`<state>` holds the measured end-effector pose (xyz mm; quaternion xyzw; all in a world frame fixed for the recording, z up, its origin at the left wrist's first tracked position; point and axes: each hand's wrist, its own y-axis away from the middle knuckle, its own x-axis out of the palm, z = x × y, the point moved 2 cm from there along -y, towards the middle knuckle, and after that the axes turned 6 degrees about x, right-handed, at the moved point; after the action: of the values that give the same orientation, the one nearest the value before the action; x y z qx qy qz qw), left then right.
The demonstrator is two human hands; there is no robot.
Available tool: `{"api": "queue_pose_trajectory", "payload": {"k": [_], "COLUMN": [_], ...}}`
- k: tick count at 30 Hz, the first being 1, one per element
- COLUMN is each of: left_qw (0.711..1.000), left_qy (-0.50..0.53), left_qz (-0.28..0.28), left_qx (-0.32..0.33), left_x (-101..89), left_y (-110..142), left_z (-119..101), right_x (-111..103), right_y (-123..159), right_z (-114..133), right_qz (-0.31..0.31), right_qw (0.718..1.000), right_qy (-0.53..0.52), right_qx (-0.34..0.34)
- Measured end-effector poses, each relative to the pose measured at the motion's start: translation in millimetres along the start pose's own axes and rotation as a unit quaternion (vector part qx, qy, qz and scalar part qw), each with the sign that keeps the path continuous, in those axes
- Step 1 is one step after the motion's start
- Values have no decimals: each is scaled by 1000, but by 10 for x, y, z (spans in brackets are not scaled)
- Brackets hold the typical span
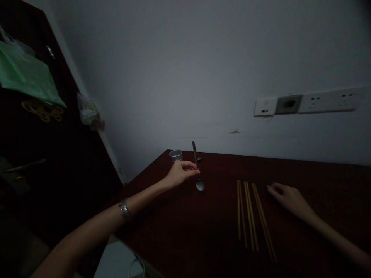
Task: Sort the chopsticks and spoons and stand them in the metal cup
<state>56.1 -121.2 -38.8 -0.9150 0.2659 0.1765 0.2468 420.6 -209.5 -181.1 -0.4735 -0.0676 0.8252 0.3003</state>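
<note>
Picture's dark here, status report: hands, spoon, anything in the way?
Left hand pinching spoon by its handle, bowl toward camera. Right hand loosely curled, beside chopsticks. Possible obstacle: round container beyond left hand.

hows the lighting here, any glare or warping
Head view: dim overall, the wall palest around its middle, the door and the near part of the table almost black; head view: only a faint sheen on the spoon in the left hand; head view: the door leans, perhaps lens stretch or camera tilt.

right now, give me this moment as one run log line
left hand: pinching spoon by handle | right hand: beside chopsticks | chopsticks: three pairs, on table | metal container: back-left on table
</note>
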Motion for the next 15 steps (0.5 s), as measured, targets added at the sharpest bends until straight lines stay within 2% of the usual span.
{"api": "queue_pose_trajectory", "payload": {"k": [3, 10, 15], "left_qw": [999, 988, 985], "left_qy": [49, 132, 146], "left_qz": [19, 70, 83], "left_qx": [4, -26, -27], "left_x": [246, 774, 1023], "left_y": [-106, -385, -510], "left_z": [-15, 0, -73], "right_x": [3, -33, -52], "right_y": [0, 22, 8], "right_z": [3, 74, 66], "right_qz": [61, 55, 35], "right_qw": [998, 998, 996], "right_qy": [-2, -28, -84], "right_qx": [-9, -23, -6]}}
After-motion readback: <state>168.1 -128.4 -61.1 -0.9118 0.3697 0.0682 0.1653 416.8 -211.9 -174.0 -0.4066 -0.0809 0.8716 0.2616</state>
